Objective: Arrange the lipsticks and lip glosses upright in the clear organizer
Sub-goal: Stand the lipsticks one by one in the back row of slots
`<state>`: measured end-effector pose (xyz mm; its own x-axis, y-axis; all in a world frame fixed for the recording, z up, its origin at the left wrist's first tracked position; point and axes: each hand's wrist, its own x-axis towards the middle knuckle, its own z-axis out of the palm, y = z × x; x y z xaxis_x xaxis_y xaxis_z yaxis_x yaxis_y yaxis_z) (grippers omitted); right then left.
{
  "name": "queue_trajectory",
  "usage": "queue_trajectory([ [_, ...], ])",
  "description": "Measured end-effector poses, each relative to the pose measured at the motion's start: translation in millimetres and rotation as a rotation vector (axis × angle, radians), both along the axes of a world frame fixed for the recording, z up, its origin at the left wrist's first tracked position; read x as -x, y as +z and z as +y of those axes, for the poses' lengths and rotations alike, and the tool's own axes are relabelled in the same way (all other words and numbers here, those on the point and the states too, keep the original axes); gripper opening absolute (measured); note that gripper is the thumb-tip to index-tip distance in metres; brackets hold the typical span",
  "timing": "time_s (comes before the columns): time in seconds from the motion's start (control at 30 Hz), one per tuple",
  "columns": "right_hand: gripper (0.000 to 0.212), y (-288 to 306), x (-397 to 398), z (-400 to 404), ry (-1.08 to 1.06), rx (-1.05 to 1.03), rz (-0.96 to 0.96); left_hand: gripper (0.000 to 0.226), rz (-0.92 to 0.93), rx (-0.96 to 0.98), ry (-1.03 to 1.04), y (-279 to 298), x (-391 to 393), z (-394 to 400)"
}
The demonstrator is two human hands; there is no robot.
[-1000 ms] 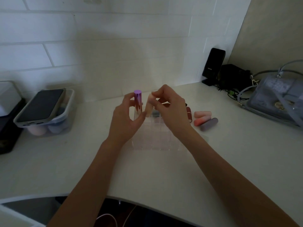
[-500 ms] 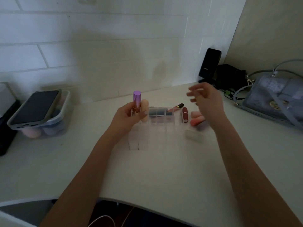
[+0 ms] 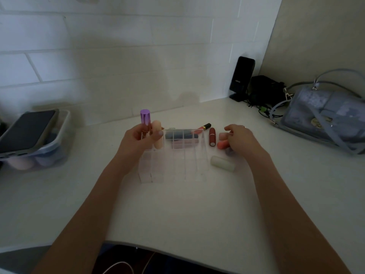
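Observation:
The clear organizer (image 3: pixel 199 155) stands mid-counter. My left hand (image 3: pixel 136 143) grips a purple-capped lip gloss (image 3: pixel 145 115) upright at the organizer's back left corner. A peach lipstick (image 3: pixel 157 125) stands upright beside it. My right hand (image 3: pixel 239 139) is down on the loose tubes to the right, its fingers curled on a pale pink lipstick (image 3: pixel 222 136) above a coral one (image 3: pixel 221 145). A dark red lipstick (image 3: pixel 212 136), a black-capped gloss (image 3: pixel 204 126) and a white tube (image 3: pixel 223 163) lie flat beside the organizer. Dark tubes (image 3: pixel 177 136) show through its back wall.
A phone (image 3: pixel 27 131) lies on a plastic tub (image 3: pixel 59 147) at the left. At the back right stand a black speaker (image 3: pixel 241 78) with cables (image 3: pixel 264 109), and a grey handbag (image 3: pixel 325 115) sits further right. The counter's curved front edge (image 3: pixel 177 244) is near me.
My right hand left the peach lipstick standing in the organizer, swung right and came down onto the loose tubes. My left hand stayed on the purple-capped gloss.

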<state>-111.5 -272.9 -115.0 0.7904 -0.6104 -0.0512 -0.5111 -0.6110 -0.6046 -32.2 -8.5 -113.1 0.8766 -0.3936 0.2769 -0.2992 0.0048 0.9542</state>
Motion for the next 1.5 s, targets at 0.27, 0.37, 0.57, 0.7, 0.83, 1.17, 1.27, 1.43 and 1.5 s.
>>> queue_trajectory([
  [0.27, 0.022, 11.2, 9.7, 13.4, 0.006, -0.211, -0.137, 0.004, -0.008, 0.022, 0.036, 1.5, 2.7, -1.7],
  [0.37, 0.021, 11.8, 9.9, 19.3, 0.025, -0.181, -0.125, 0.005, -0.015, 0.017, 0.041, 0.2, 2.4, -1.6],
  [0.57, 0.032, 16.8, 6.8, 27.0, 0.127, 0.065, -0.275, 0.012, -0.025, 0.024, 0.046, 1.3, 4.7, -2.6],
  [0.7, 0.037, 19.7, -5.0, 56.4, 0.406, 0.218, -0.251, 0.010, 0.032, 0.022, 0.034, 0.4, 0.7, 1.9],
  [0.83, 0.018, 12.3, -2.5, 59.5, 0.419, 0.223, -0.184, 0.016, 0.095, 0.030, 0.025, 2.1, -6.6, 13.8],
  [1.17, 0.014, -0.7, -10.6, 55.6, 0.367, 0.151, -0.310, 0.032, 0.091, 0.033, 0.010, 0.1, -17.6, 27.4],
  [1.27, 0.014, 13.7, -7.3, 51.1, 0.219, -0.301, -0.596, 0.033, 0.084, 0.031, -0.002, 0.0, -15.7, 25.0],
  [1.43, 0.020, 31.1, -0.5, 64.5, 0.249, -0.772, -0.768, 0.024, 0.089, 0.017, -0.008, 1.0, -7.1, 12.5],
  [1.5, 0.018, 30.4, -1.0, 72.5, 0.202, -0.769, -0.784, 0.020, 0.098, 0.005, 0.001, 1.1, -4.9, 9.9],
])
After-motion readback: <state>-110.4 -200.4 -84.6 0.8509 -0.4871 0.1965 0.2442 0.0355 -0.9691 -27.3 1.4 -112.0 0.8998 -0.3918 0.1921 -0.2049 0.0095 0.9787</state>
